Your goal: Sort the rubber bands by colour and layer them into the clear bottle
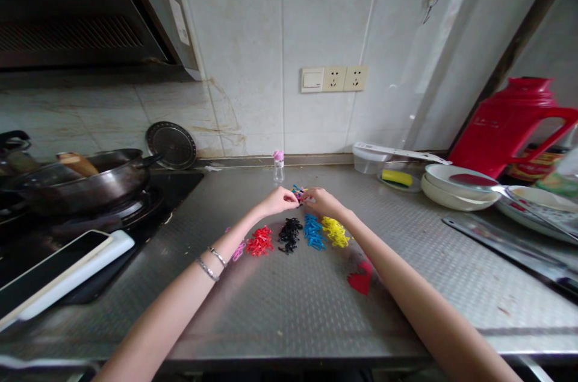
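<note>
My left hand (280,200) and my right hand (321,201) meet at a small mixed-colour pile of little rubber bands (297,190). Fingers of both hands are bent into pinches at its near edge; what sits between the fingertips is too small to make out. Nearer to me lie single-colour heaps of bands: pink (238,250) partly behind my left forearm, red (259,241), black (289,235), blue (314,231) and yellow (335,231). Beyond the pile stands a small clear bottle with a pink cap (279,166).
A red-printed clear bag (360,278) lies by my right forearm. Rightward are a plastic tub (368,162), a yellow sponge (396,178), stacked bowls (456,192), a cleaver (510,249) and a red thermos (506,123). Leftward, a wok (85,183) sits on the stove, near a phone (58,267).
</note>
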Tool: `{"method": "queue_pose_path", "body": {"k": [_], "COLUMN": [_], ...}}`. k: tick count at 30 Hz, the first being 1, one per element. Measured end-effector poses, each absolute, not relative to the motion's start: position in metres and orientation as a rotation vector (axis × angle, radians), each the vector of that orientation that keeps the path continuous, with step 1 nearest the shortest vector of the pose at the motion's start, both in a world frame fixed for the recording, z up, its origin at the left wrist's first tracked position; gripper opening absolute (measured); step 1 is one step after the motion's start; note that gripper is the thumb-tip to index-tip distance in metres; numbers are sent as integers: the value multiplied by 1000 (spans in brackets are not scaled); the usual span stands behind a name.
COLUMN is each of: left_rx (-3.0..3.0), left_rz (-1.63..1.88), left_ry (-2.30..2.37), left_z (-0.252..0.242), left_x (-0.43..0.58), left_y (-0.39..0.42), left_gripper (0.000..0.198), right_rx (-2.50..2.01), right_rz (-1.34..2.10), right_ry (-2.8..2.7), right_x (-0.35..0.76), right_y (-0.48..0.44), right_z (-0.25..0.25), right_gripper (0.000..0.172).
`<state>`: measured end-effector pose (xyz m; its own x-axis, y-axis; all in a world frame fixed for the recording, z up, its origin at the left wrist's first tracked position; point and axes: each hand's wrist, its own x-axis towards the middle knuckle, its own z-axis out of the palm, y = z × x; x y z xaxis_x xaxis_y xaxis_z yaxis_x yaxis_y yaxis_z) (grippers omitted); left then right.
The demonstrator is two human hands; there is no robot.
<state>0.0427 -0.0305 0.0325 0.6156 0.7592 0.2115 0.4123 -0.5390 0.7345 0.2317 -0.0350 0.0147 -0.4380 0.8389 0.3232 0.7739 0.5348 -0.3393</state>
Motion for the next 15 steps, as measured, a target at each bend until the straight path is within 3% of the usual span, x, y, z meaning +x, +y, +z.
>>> {"method": "queue_pose_path", "body": {"k": [15], "left_rx": [1664], "left_rz": [755], "left_ry": [1216], "left_z": [12], "left_x": [-9], "left_y": [2], "left_gripper": [26], "right_rx": [-1307], "right_rz": [52], "right_ry": [-2401], "right_x": [219], "right_y": [-43], "right_z": [6], "right_gripper": [29]}}
